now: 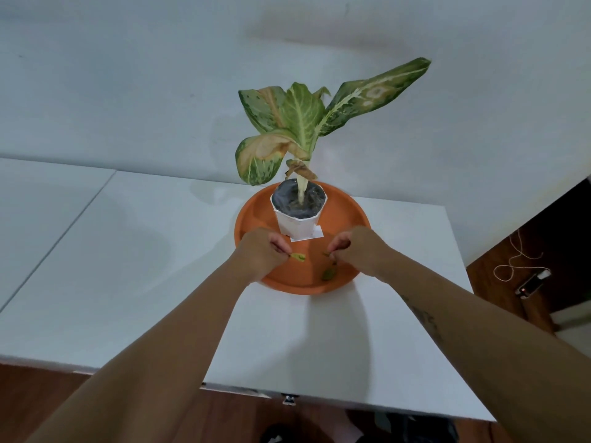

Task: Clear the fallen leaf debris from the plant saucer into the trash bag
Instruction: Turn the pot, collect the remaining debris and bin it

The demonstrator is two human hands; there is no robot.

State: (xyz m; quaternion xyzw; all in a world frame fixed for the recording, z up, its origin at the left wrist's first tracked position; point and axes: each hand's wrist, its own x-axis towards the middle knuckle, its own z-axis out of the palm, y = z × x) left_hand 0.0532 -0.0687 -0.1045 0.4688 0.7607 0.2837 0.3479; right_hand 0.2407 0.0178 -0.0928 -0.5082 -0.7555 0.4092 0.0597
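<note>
An orange saucer sits on a white table and carries a white pot with a variegated plant. Over the saucer's near left part, my left hand pinches a small green-yellow leaf piece by its end. My right hand is over the near right part, its fingertips closed on a small leaf scrap. Another green leaf piece lies loose on the saucer below my right fingers. No trash bag is in view.
A white paper label lies under the pot's front. The wall stands right behind the plant. At the right, beyond the table's edge, the wooden floor holds a phone and a white cable. A dark object lies below the table's front edge.
</note>
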